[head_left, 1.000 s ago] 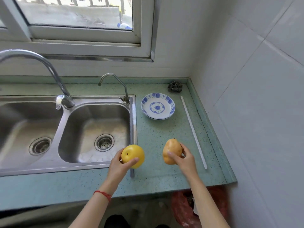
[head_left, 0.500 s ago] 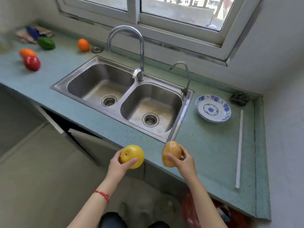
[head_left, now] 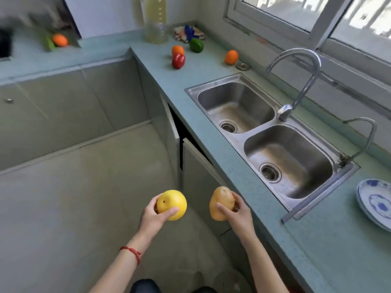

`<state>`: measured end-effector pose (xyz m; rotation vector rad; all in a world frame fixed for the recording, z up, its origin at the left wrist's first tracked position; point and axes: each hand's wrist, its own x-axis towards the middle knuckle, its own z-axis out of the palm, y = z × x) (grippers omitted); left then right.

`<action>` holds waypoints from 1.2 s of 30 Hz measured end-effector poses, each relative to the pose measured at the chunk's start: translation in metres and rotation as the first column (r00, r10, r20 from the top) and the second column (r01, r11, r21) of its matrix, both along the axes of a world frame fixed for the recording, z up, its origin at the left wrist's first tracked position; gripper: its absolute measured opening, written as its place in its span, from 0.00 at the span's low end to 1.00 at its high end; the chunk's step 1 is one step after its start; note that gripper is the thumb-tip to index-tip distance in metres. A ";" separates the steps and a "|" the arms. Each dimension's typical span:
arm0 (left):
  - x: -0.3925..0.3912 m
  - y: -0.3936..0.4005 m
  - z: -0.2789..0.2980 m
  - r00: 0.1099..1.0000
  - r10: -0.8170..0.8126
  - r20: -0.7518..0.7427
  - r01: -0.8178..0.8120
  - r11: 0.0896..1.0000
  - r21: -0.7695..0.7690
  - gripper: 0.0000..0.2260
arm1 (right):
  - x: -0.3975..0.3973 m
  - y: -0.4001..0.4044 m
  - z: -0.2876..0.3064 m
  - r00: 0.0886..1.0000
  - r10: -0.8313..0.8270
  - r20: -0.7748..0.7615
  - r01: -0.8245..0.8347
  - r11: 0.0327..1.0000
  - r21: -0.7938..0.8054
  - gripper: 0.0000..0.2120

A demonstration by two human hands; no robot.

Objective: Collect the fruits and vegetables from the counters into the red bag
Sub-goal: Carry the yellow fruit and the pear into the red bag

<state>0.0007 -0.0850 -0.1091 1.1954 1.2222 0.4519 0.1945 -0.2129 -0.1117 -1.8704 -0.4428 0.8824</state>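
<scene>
Our left hand (head_left: pixel 155 212) grips a yellow fruit (head_left: pixel 171 204), our right hand (head_left: pixel 237 212) a potato (head_left: pixel 221 203), low in the frame beside the counter (head_left: pixel 211 132). Peppers and oranges lie upper centre.

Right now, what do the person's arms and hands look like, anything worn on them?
Both forearms are bare, with no sleeves in view. The left hand has no glove or ring that I can see; its wrist carries a thin red string bracelet with a small knot. The right hand is bare too, with no watch, band or glove visible.
</scene>
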 end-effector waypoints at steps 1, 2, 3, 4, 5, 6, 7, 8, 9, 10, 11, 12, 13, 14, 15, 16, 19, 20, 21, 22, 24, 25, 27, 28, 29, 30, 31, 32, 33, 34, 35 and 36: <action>-0.012 0.003 -0.002 0.999 0.036 0.004 -0.036 0.999 -0.005 0.38 | -0.008 0.009 -0.001 1.000 0.031 0.000 -0.031 1.000 -0.006 0.32; -0.026 0.006 -0.004 0.997 0.075 0.007 -0.075 0.997 -0.012 0.39 | -0.019 0.018 -0.001 0.998 0.066 0.002 -0.066 0.998 -0.010 0.33; -0.036 0.008 -0.005 0.995 0.097 0.010 -0.097 0.995 -0.017 0.39 | -0.025 0.024 -0.002 0.996 0.086 0.001 -0.086 0.996 -0.010 0.33; -0.044 0.010 -0.007 0.993 0.114 0.014 -0.114 0.993 -0.021 0.39 | -0.031 0.029 -0.002 0.995 0.100 -0.001 -0.100 0.995 -0.010 0.33; -0.057 0.012 -0.008 0.990 0.142 0.015 -0.142 0.990 -0.026 0.39 | -0.042 0.038 -0.003 0.992 0.126 -0.001 -0.126 0.992 -0.014 0.33; -0.071 0.014 -0.009 0.985 0.171 0.016 -0.170 0.985 -0.029 0.39 | -0.054 0.046 -0.002 0.988 0.153 0.001 -0.152 0.988 -0.018 0.33; -0.085 0.017 -0.009 0.980 0.197 0.016 -0.197 0.980 -0.030 0.39 | -0.066 0.054 -0.002 0.984 0.175 0.000 -0.175 0.984 -0.021 0.32; -0.098 0.019 -0.009 0.974 0.227 0.013 -0.227 0.973 -0.034 0.40 | -0.078 0.062 -0.001 0.980 0.201 -0.003 -0.201 0.979 -0.020 0.31; -0.111 0.022 -0.008 0.966 0.258 0.012 -0.258 0.965 -0.041 0.40 | -0.090 0.070 0.000 0.974 0.228 -0.005 -0.228 0.973 -0.019 0.31; -0.125 0.024 -0.008 0.957 0.290 0.010 -0.290 0.956 -0.044 0.40 | -0.102 0.078 0.001 0.966 0.259 -0.005 -0.259 0.966 -0.019 0.30; -0.139 0.027 -0.008 0.947 0.320 0.003 -0.320 0.947 -0.043 0.40 | -0.115 0.086 0.000 0.957 0.291 -0.007 -0.291 0.957 -0.022 0.29; -0.153 0.029 -0.009 0.936 0.351 -0.001 -0.351 0.935 -0.042 0.41 | -0.127 0.093 -0.001 0.947 0.321 -0.009 -0.322 0.947 -0.027 0.29; -0.167 0.031 -0.010 0.924 0.383 0.002 -0.382 0.923 -0.047 0.41 | -0.139 0.101 -0.003 0.937 0.350 -0.011 -0.350 0.936 -0.033 0.29; -0.181 0.032 -0.012 0.911 0.413 0.002 -0.412 0.910 -0.053 0.39 | -0.150 0.109 -0.005 0.925 0.381 -0.011 -0.381 0.924 -0.036 0.29; -0.195 0.032 -0.013 0.898 0.439 0.000 -0.438 0.897 -0.054 0.36 | -0.162 0.117 -0.006 0.910 0.414 -0.011 -0.414 0.910 -0.039 0.29; -0.208 0.033 -0.015 0.885 0.466 -0.004 -0.466 0.883 -0.056 0.34 | -0.173 0.124 -0.007 0.893 0.450 -0.011 -0.450 0.892 -0.040 0.29; -0.244 0.032 -0.016 0.830 0.557 0.013 -0.555 0.829 -0.073 0.32 | -0.207 0.145 -0.011 0.831 0.555 -0.032 -0.556 0.829 -0.052 0.27; -0.255 0.030 -0.016 0.809 0.588 0.013 -0.586 0.807 -0.073 0.31 | -0.218 0.151 -0.013 0.806 0.591 -0.036 -0.592 0.804 -0.054 0.27; -0.266 0.028 -0.016 0.785 0.619 0.009 -0.617 0.784 -0.071 0.31 | -0.228 0.159 -0.015 0.781 0.624 -0.040 -0.625 0.779 -0.056 0.27; -0.276 0.026 -0.016 0.759 0.651 0.003 -0.650 0.757 -0.067 0.31 | -0.238 0.166 -0.016 0.753 0.656 -0.045 -0.658 0.751 -0.058 0.27; -0.295 0.020 -0.014 0.699 0.715 -0.021 -0.715 0.697 -0.055 0.35 | -0.258 0.182 -0.019 0.694 0.718 -0.053 -0.720 0.691 -0.065 0.26; -0.303 0.017 -0.014 0.666 0.745 -0.035 -0.746 0.665 -0.047 0.37 | -0.268 0.191 -0.019 0.664 0.745 -0.056 -0.747 0.661 -0.068 0.25; -0.317 0.013 -0.014 0.599 0.798 -0.059 -0.800 0.599 -0.032 0.39 | -0.288 0.208 -0.022 0.599 0.799 -0.049 -0.800 0.595 -0.070 0.26; -0.323 0.011 -0.015 0.567 0.821 -0.066 -0.823 0.567 -0.029 0.40 | -0.297 0.217 -0.024 0.566 0.824 -0.045 -0.824 0.562 -0.071 0.27; -0.328 0.011 -0.015 0.537 0.841 -0.072 -0.844 0.536 -0.032 0.40 | -0.305 0.225 -0.026 0.532 0.846 -0.044 -0.846 0.528 -0.068 0.27; -0.332 0.011 -0.016 0.506 0.859 -0.077 -0.863 0.505 -0.034 0.40 | -0.313 0.234 -0.028 0.497 0.866 -0.047 -0.867 0.494 -0.063 0.27; -0.335 0.012 -0.015 0.474 0.876 -0.083 -0.880 0.473 -0.037 0.39 | -0.319 0.242 -0.028 0.465 0.884 -0.051 -0.885 0.462 -0.058 0.27; -0.337 0.014 -0.016 0.444 0.892 -0.085 -0.896 0.443 -0.036 0.38 | -0.325 0.250 -0.028 0.434 0.899 -0.049 -0.900 0.432 -0.056 0.27; -0.338 0.016 -0.016 0.417 0.905 -0.088 -0.909 0.416 -0.037 0.38 | -0.329 0.258 -0.028 0.405 0.913 -0.042 -0.914 0.403 -0.056 0.27; -0.339 0.020 -0.015 0.395 0.914 -0.088 -0.919 0.393 -0.037 0.38 | -0.333 0.267 -0.026 0.375 0.926 -0.036 -0.926 0.373 -0.058 0.27; -0.339 0.024 -0.015 0.375 0.923 -0.086 -0.927 0.373 -0.039 0.37 | -0.337 0.275 -0.026 0.350 0.936 -0.036 -0.936 0.348 -0.058 0.27; -0.340 0.028 -0.014 0.356 0.931 -0.082 -0.934 0.354 -0.038 0.37 | -0.340 0.283 -0.025 0.331 0.943 -0.038 -0.943 0.329 -0.057 0.28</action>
